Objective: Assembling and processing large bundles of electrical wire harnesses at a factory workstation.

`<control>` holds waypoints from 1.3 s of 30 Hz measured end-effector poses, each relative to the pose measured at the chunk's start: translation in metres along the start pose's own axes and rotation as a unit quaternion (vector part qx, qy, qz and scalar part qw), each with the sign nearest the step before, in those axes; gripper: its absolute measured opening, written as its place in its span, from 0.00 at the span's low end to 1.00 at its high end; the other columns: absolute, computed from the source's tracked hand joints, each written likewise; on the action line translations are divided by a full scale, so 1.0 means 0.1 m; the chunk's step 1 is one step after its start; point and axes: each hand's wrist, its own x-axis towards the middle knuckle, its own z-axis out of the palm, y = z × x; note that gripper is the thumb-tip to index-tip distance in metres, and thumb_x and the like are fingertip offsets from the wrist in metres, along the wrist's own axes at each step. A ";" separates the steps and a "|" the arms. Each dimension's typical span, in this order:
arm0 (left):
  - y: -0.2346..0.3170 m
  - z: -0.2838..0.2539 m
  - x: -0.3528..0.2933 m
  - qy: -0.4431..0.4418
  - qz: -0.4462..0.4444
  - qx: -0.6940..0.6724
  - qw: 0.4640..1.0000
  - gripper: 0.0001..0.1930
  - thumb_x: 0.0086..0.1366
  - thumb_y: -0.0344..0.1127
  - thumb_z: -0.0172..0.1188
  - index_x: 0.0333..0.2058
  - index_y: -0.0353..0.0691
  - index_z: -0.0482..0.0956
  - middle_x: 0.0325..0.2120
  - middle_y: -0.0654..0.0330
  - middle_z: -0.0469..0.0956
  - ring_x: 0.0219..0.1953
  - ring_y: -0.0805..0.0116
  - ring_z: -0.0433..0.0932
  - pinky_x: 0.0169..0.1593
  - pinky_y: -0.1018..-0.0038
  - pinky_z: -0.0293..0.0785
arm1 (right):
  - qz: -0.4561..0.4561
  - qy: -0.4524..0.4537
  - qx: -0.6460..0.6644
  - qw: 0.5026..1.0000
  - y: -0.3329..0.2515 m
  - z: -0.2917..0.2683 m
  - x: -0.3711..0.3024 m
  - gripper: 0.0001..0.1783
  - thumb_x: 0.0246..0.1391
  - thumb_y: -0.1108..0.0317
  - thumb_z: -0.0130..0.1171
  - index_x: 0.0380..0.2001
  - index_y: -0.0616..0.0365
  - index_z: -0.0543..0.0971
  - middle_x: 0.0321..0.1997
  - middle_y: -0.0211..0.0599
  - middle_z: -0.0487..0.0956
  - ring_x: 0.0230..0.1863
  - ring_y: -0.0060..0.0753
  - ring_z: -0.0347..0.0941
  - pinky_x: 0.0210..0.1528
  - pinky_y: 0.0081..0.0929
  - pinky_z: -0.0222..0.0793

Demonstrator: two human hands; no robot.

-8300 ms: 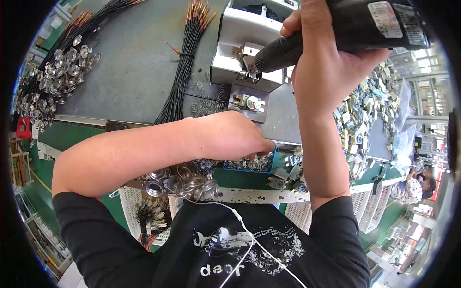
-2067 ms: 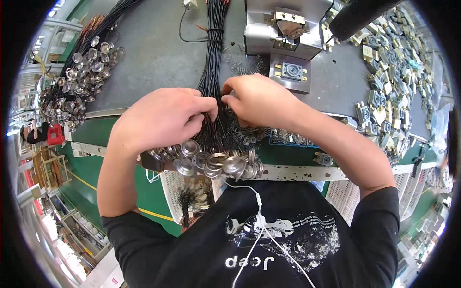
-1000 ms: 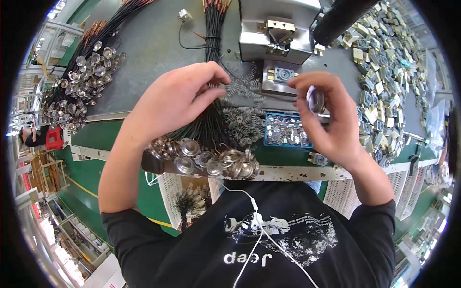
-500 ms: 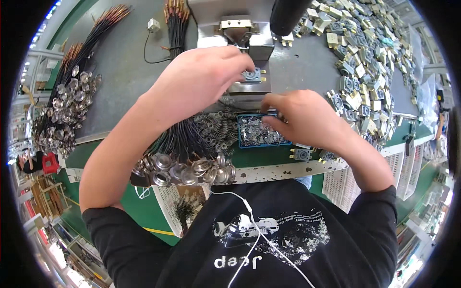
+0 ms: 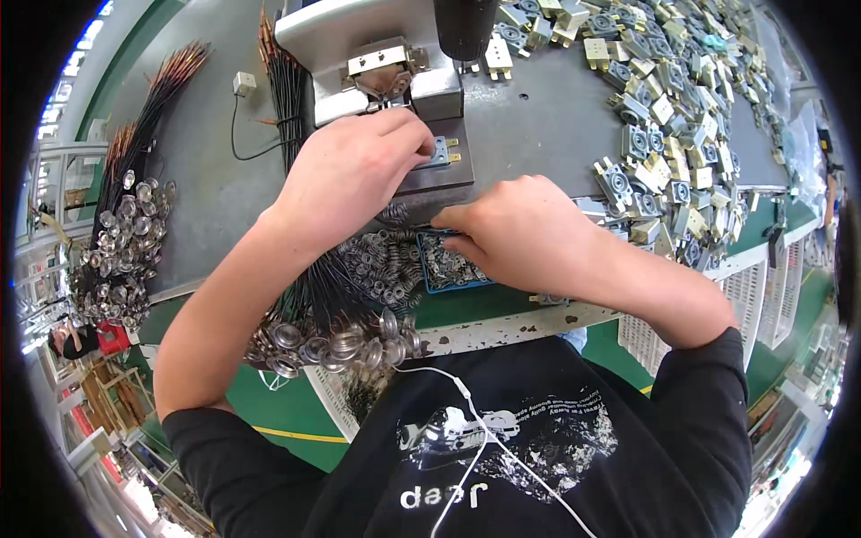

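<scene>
My left hand (image 5: 359,166) is closed at the left end of a grey block with brass prongs (image 5: 439,153), its fingertips partly hidden. The block lies on the metal plate (image 5: 453,177) in front of a bench machine (image 5: 381,67). My right hand (image 5: 529,229) is bent, with thumb and forefinger curled over a blue tray (image 5: 459,286) of small metal terminals. A thin dark line shows by those fingers; what they hold I cannot make out. Coiled springs (image 5: 381,269) lie beside the tray.
Many grey and cream blocks (image 5: 664,143) are heaped at the right. Black wire bundles (image 5: 289,99) lie at the left, and other wires end in shiny round metal cups (image 5: 126,238). More metal cups (image 5: 336,345) hang by the near white table edge (image 5: 489,333). A black cylinder (image 5: 465,27) stands beside the machine.
The view has shifted, so the machine and the bench appear further left. My right hand has moved left over the tray. My left hand stays at the grey block.
</scene>
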 end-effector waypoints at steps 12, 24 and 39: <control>0.15 -0.25 -0.16 -0.057 0.015 -0.052 0.997 0.11 0.60 0.36 0.65 0.40 0.41 0.77 0.36 0.57 0.78 0.37 0.55 0.79 0.40 0.62 0.76 | -0.036 -0.065 -0.125 0.989 -0.03 -0.13 -0.04 0.10 0.61 0.63 0.57 0.43 0.50 0.82 0.27 0.39 0.82 0.28 0.47 0.81 0.30 0.40 0.76; 0.12 -0.31 -0.35 -0.031 -0.051 -0.081 0.995 0.07 0.63 0.30 0.59 0.40 0.40 0.79 0.27 0.57 0.80 0.33 0.54 0.80 0.38 0.61 0.77 | 0.005 0.235 0.247 0.940 0.20 0.03 -0.03 0.20 0.53 0.72 0.70 0.50 0.59 0.79 0.37 0.36 0.83 0.39 0.23 0.81 0.39 0.22 0.75; 0.10 -0.56 -0.33 0.005 -0.044 -0.098 0.994 0.06 0.63 0.33 0.59 0.37 0.39 0.80 0.28 0.56 0.79 0.34 0.53 0.80 0.38 0.61 0.75 | 0.036 0.085 0.617 0.782 0.15 0.01 0.09 0.25 0.71 0.65 0.47 0.65 0.67 0.63 0.60 0.50 0.75 0.59 0.37 0.75 0.63 0.35 0.72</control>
